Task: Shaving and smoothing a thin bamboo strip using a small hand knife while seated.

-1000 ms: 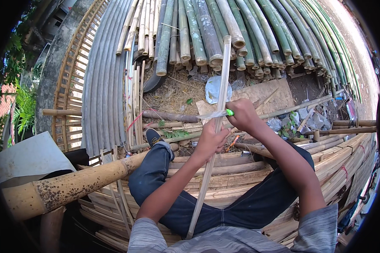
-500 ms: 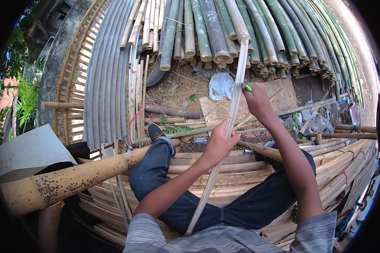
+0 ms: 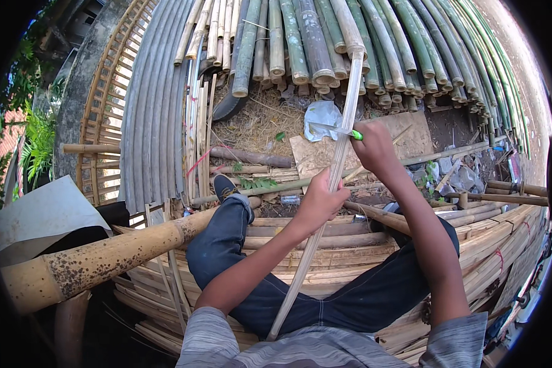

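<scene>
A long, pale split bamboo strip (image 3: 343, 122) slants from my lap up to the stacked poles. My left hand (image 3: 320, 199) is closed around its middle. Farther up, my right hand (image 3: 374, 144) grips a knife (image 3: 353, 134) by its bright green handle. Its blade (image 3: 328, 127) lies across the strip and points left, over a crumpled white plastic bag (image 3: 322, 119) on the ground. The strip's lower end rests against my shirt, between my legs.
Stacked green bamboo poles (image 3: 294, 49) fill the far side. A thick spotted bamboo pole (image 3: 113, 257) crosses at left, near corrugated sheets (image 3: 153, 110). Split bamboo lengths (image 3: 472, 245) lie beneath and beside me. A flattened cardboard piece (image 3: 420, 132) and scattered litter lie ahead.
The knife has turned so its blade now shows across the strip, pointing left. My right hand has shifted slightly nearer; my left hand stays on the strip.
</scene>
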Tool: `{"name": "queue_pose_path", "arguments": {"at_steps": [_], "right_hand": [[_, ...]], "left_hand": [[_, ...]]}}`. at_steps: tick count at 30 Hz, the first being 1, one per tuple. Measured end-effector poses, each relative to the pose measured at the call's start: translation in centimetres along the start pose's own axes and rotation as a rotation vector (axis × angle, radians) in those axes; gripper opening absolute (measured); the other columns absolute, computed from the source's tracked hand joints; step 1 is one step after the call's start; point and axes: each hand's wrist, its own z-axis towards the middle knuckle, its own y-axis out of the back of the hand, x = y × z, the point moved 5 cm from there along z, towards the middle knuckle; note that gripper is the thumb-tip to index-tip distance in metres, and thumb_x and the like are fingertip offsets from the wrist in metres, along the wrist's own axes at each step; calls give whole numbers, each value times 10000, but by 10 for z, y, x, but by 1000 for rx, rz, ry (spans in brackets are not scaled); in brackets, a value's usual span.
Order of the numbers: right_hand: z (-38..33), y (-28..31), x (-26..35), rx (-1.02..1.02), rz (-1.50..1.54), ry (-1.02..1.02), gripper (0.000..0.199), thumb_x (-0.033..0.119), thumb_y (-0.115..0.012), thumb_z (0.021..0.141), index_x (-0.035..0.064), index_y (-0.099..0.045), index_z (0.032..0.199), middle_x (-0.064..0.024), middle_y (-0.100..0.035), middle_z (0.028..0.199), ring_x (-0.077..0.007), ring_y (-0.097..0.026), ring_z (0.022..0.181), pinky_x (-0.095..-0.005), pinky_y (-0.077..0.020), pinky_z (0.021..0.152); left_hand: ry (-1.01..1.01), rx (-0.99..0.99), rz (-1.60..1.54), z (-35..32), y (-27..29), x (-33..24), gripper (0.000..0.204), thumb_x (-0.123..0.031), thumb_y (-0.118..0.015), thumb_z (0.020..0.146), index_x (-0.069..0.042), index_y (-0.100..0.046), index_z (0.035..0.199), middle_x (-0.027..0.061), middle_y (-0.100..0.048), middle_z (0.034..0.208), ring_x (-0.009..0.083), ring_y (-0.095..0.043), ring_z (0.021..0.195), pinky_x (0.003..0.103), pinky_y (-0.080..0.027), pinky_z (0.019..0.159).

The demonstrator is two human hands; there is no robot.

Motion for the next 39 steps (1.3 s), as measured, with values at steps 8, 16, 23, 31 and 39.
{"name": "queue_pose_path", "arguments": {"at_steps": [8, 16, 23, 31, 39], "right_hand": [[18, 48, -95, -232, -107, -369, 310, 191, -479, 829, -54, -547, 653, -273, -549, 695, -455, -540, 706, -528, -386, 661], [8, 10, -8, 214, 38, -64, 264, 180, -528, 795, -46, -563, 663, -263, -551, 691, -454, -533, 722, -519, -407, 670], [23, 40, -44, -123, -19, -77, 260, 167, -478, 789, -50, -522, 653, -271, -513, 677, -464, -488, 675, -521, -351, 611], [24, 41, -36, 75, 28, -157, 272, 177, -503, 806, -75, -539, 713, -285, -527, 696, -456, -527, 748, -508, -376, 663], [11, 28, 20, 345, 134, -8, 226, 186, -588, 773, -30, -592, 707, -242, -575, 697, -421, -567, 701, -484, -445, 643]], "left_hand": [[79, 136, -45, -15, -36, 24, 178, -4, -531, 866, -75, -369, 873, -41, -368, 563, 27, -306, 393, 199, -200, 340], [62, 112, -176, 1, -5, 11, 180, -19, -535, 878, -80, -366, 891, -47, -351, 572, 13, -280, 389, 191, -167, 328], [48, 63, 16, -22, -29, 16, 174, -23, -543, 865, -67, -377, 895, -41, -374, 599, 17, -330, 415, 188, -251, 350], [107, 109, -89, -14, -23, 19, 186, -24, -544, 875, -80, -367, 870, -53, -349, 577, 14, -312, 404, 188, -210, 338], [132, 140, -275, -6, -7, -1, 219, -12, -546, 871, -105, -348, 856, -60, -308, 557, 10, -263, 383, 192, -152, 320]]}}
